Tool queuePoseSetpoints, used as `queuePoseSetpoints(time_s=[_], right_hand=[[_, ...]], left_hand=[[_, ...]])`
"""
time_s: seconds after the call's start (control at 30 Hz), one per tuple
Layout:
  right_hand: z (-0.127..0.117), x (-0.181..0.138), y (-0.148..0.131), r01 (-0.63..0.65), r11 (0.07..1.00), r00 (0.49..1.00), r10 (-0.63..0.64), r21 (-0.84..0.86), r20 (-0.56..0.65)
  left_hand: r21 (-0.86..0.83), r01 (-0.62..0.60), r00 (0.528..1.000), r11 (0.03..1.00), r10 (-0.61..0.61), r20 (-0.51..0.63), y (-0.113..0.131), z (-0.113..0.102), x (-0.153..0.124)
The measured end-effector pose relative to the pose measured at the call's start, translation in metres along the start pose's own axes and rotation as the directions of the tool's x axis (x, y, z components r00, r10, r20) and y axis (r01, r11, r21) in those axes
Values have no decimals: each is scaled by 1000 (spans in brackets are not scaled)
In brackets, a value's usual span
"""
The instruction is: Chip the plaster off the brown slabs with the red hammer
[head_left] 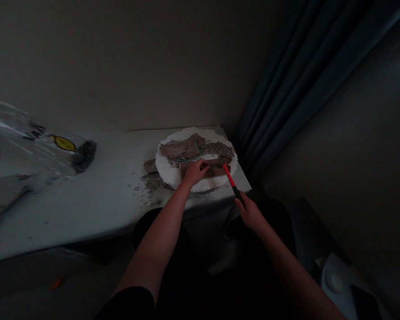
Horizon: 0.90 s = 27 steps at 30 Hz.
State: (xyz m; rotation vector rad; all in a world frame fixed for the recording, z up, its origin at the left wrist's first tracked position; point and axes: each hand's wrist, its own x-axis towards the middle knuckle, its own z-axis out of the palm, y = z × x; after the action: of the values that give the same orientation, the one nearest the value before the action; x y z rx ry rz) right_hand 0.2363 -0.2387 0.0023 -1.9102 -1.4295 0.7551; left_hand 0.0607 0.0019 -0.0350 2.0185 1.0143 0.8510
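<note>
A hammer with a red and black handle is in my right hand, its fingers wrapped round the black end. The hammer's head lies over the right part of a flat brown piece; I cannot tell whether they touch. My left hand rests at the left part of that piece, thumb and fingers pinched together; what is between them is too small to name. Under it all is a white round slab with an uneven rim. Behind my hands lie a larger rough brown piece and a heap of small grey-brown bits.
The slab stands on a white tabletop near its right end. Crumbs and chips lie left of it. A clear plastic bag with dark contents is farther left. A dark blue curtain hangs at right.
</note>
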Motion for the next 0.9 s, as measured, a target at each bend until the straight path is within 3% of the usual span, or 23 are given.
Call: queuePoseSetpoints(time_s=[0.6,0.9], right_hand=[[2,2,13,32,999,999,-31,27,-30],[-13,-1,-17,7,990,1000,-6,139,-13]], left_hand=[[78,1,1000,997,-1,4,0,3,-2],[185,-28,1000,982,27,7,1,6,-4]])
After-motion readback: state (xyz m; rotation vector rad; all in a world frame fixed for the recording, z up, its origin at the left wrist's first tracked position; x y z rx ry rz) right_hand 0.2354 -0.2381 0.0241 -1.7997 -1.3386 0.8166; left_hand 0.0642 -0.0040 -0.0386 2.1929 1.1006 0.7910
